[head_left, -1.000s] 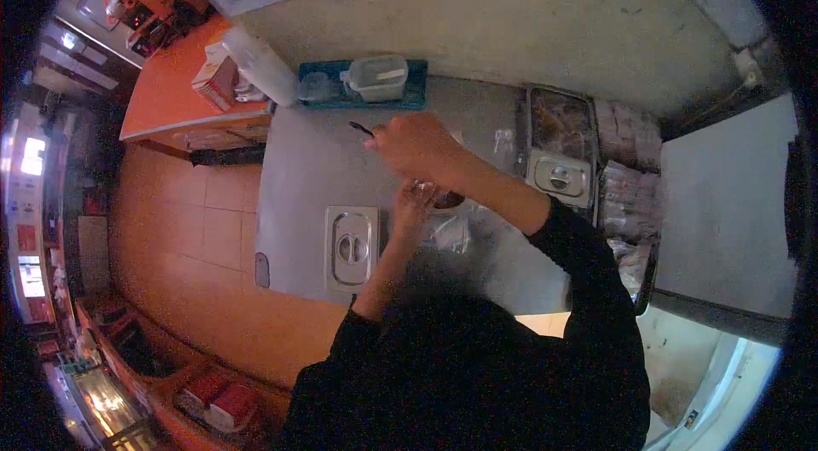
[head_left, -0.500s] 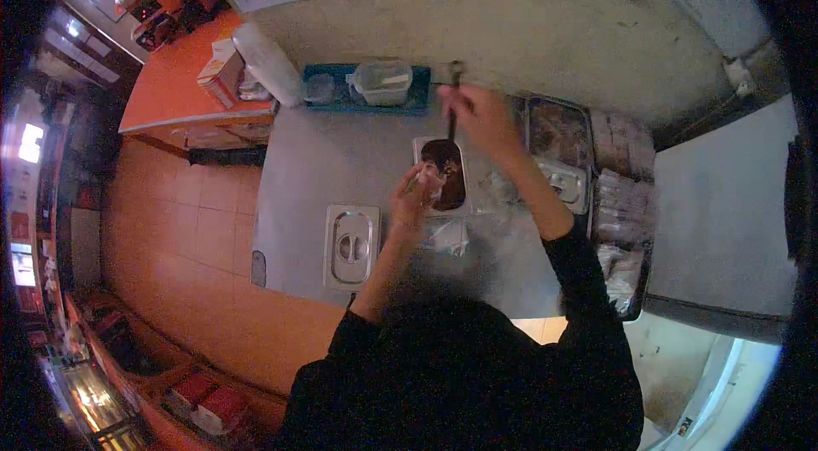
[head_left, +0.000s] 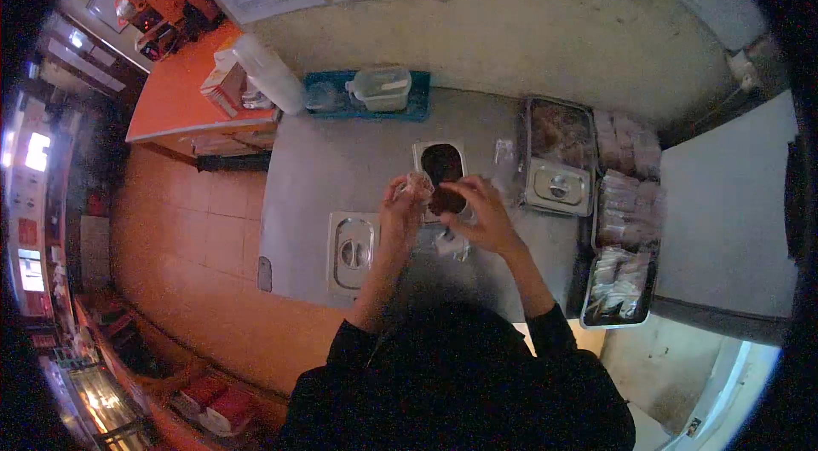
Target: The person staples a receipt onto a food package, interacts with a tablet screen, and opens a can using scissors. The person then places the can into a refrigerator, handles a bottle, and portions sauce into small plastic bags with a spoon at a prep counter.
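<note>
My left hand is closed around a small clear plastic bag with reddish-brown contents, held up at the left edge of a metal pan. It could also be a soft cup; the blur hides its exact shape. Dark brown sauce-like food lies in the pan. Over the pan's lower right side is my right hand, thumb and fingers apart, with nothing visible between them. Its fingertips point toward the bag, a short gap away. Just below the pan, a clear plastic packet rests on the steel table.
A metal lid lies left of my left forearm. At the back, a teal tray holds a clear container. To the right stand a lidded pan and trays of wrapped packets. An orange counter adjoins at left.
My right hand has let go of the dark long-handled spoon and come down toward my left hand. The spoon's upright handle no longer shows. My left hand still holds the bag, slightly farther left.
</note>
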A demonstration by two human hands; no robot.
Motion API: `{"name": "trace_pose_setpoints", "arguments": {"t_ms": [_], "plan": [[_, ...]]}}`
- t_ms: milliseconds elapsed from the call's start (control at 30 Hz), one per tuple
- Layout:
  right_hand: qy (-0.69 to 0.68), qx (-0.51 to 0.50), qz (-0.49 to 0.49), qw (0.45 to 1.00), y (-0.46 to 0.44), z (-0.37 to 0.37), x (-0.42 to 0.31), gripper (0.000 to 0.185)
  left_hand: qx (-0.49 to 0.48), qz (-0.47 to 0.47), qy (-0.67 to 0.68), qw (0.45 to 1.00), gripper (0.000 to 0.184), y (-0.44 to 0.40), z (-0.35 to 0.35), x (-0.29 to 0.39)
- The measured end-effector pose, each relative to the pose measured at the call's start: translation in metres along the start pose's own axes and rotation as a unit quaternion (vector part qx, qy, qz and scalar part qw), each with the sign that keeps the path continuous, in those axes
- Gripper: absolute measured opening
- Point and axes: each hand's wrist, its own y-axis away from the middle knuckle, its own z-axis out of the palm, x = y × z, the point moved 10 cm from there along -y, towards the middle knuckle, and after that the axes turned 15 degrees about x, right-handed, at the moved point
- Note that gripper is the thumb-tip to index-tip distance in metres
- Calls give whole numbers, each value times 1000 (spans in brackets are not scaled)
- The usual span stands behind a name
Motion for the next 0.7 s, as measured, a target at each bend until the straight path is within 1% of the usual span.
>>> {"name": "trace_pose_setpoints", "arguments": {"t_ms": [33, 67, 100, 133, 167, 200, 233, 267, 300, 367, 400, 433, 467, 500, 533, 567, 600, 633, 667, 700], "plan": [[-91, 1, 96, 991, 9, 10, 17, 31, 10, -8, -1, 1000, 19, 2, 0, -2], [-181, 3, 189, 965, 20, 23, 35, 28, 7, -10, -3, 1000, 19, 1, 1, -7], [-180, 7, 191, 965, 29, 35, 42, 28, -22, 8, 10, 1000, 16, 0, 7, -8], [-258, 14, 296, 919, 46, 54, 65, 23, -51, 28, 24, 998, 14, 0, 14, -7], [-332, 19, 395, 856, 55, 66, 76, 18, -55, 27, 23, 998, 14, 1, 18, -9], [-332, 21, 395, 856, 55, 68, 75, 18, -84, 50, 16, 995, 14, 7, 25, -5], [-379, 16, 459, 804, 57, 71, 72, 15, -112, 74, 9, 991, 15, 12, 30, -2], [-422, 11, 519, 743, 61, 73, 67, 13, -112, 74, 9, 991, 15, 12, 28, -3], [-423, 11, 519, 743, 55, 63, 59, 13, -96, 90, 2, 991, 14, 10, 23, -2], [-575, -17, 578, 579, 53, 64, 35, 12, -80, 106, -4, 991, 14, 13, 21, 2], [-575, -18, 578, 579, 54, 63, 37, 12, -39, 187, -104, 976, 13, 16, 16, 12], [-594, -30, 566, 570, 52, 62, 34, 14, 2, 264, -201, 943, 12, 23, 15, 26], [-613, -41, 554, 562, 52, 60, 31, 15, 2, 264, -201, 943, 12, 28, 16, 32], [-613, -41, 555, 561, 55, 60, 32, 15, 22, 417, -367, 831, 14, 49, 27, 55], [-581, -26, 564, 586, 60, 60, 40, 15, 41, 545, -509, 665, 16, 71, 44, 64], [-548, -11, 571, 611, 64, 58, 48, 16, 39, 545, -509, 665, 16, 75, 45, 64], [-548, -10, 571, 611, 66, 57, 49, 16, 35, 358, -464, 809, 14, 53, 26, 46], [-551, -14, 553, 625, 64, 55, 47, 15, 28, 151, -392, 907, 13, 42, 10, 16], [-554, -19, 533, 639, 62, 53, 45, 14, 27, 151, -392, 907, 13, 45, 12, 18], [-554, -17, 533, 639, 63, 52, 45, 14, 29, 47, -266, 962, 12, 46, 9, 8]]}}
